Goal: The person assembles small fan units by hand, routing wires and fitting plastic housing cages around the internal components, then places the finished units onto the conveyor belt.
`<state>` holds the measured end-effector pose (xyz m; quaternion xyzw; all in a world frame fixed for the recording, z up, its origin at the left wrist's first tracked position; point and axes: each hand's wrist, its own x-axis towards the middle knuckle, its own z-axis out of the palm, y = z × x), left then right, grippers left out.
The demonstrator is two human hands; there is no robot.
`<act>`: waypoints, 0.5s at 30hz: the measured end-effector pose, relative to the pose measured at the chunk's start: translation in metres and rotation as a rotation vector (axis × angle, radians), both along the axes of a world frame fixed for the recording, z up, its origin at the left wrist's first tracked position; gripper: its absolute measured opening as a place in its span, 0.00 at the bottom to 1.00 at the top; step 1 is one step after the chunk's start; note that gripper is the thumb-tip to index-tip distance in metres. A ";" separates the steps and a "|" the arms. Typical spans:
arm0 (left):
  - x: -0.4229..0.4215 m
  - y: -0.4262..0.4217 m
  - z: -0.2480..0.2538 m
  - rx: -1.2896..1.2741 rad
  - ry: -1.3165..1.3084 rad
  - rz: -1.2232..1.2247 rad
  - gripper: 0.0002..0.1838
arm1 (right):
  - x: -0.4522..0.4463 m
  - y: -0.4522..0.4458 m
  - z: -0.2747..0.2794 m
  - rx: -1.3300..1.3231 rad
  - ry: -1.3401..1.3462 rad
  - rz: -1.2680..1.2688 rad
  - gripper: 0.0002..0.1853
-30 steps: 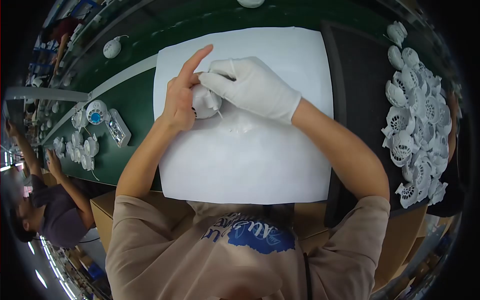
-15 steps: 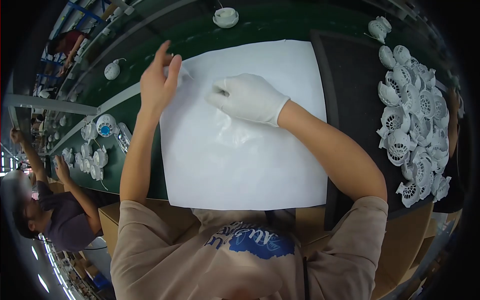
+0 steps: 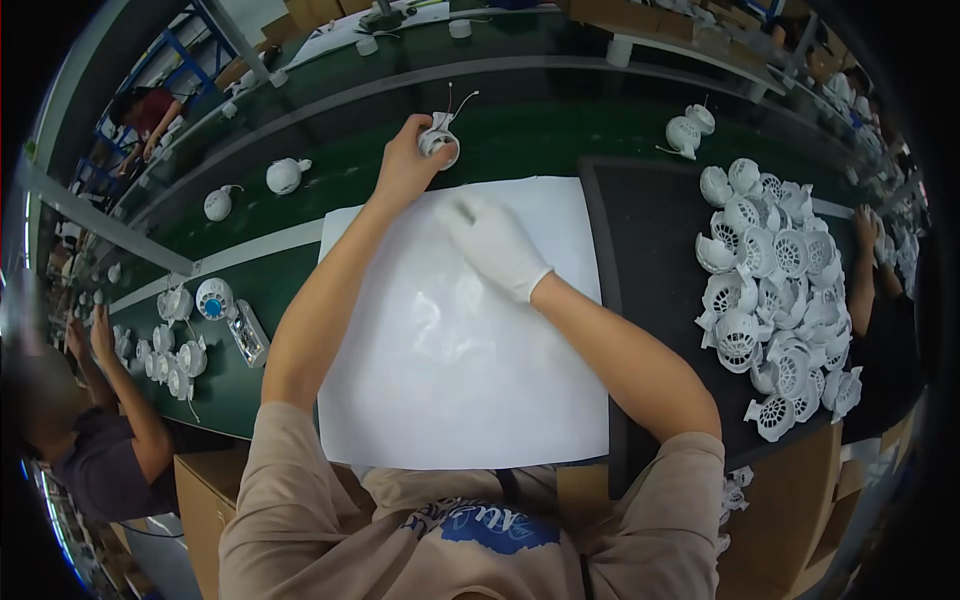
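Note:
My bare left hand (image 3: 405, 165) is closed around a white round plastic housing (image 3: 440, 140) with thin wires sticking up, at the belt just past the far edge of the white sheet (image 3: 400, 400). My right hand (image 3: 495, 250), in a white glove, is over the upper part of the sheet. Its fingers are curled together and partly blurred; whatever they hold, if anything, is hidden.
A pile of white slotted shells (image 3: 780, 290) covers much of the black mat (image 3: 640, 260) at right. More round white units (image 3: 288, 176) sit along the green belt (image 3: 350, 150). At left are assembled units (image 3: 175, 355) and a silver packet (image 3: 248, 335). Co-workers (image 3: 110, 440) sit nearby.
My left hand has reached forward from the sheet's left side and closed on the white housing. My right hand stays closed over the sheet. The view has tilted up and shows more belt.

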<state>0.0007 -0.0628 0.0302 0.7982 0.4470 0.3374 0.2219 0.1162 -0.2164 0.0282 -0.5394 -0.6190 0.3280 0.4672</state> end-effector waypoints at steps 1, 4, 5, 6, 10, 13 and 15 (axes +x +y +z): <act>-0.005 -0.018 0.003 0.009 -0.095 -0.062 0.27 | 0.000 0.004 -0.002 0.088 0.263 -0.144 0.13; -0.031 -0.074 0.014 -0.043 -0.137 -0.169 0.26 | -0.001 0.014 -0.002 0.250 0.497 -0.298 0.13; -0.040 -0.088 0.015 -0.073 -0.089 -0.225 0.27 | -0.003 0.011 -0.001 0.233 0.496 -0.291 0.13; -0.048 -0.097 0.015 -0.082 -0.092 -0.211 0.27 | -0.003 0.006 0.002 0.160 0.499 -0.232 0.13; -0.073 -0.114 0.011 -0.204 0.050 -0.190 0.24 | -0.008 -0.011 0.014 -0.059 0.568 -0.012 0.13; -0.075 -0.116 0.000 0.009 -0.273 -0.231 0.21 | -0.006 -0.018 0.017 -0.216 0.695 0.164 0.13; -0.077 -0.114 -0.006 0.047 -0.283 -0.201 0.20 | 0.000 -0.017 0.018 -0.271 0.682 0.219 0.12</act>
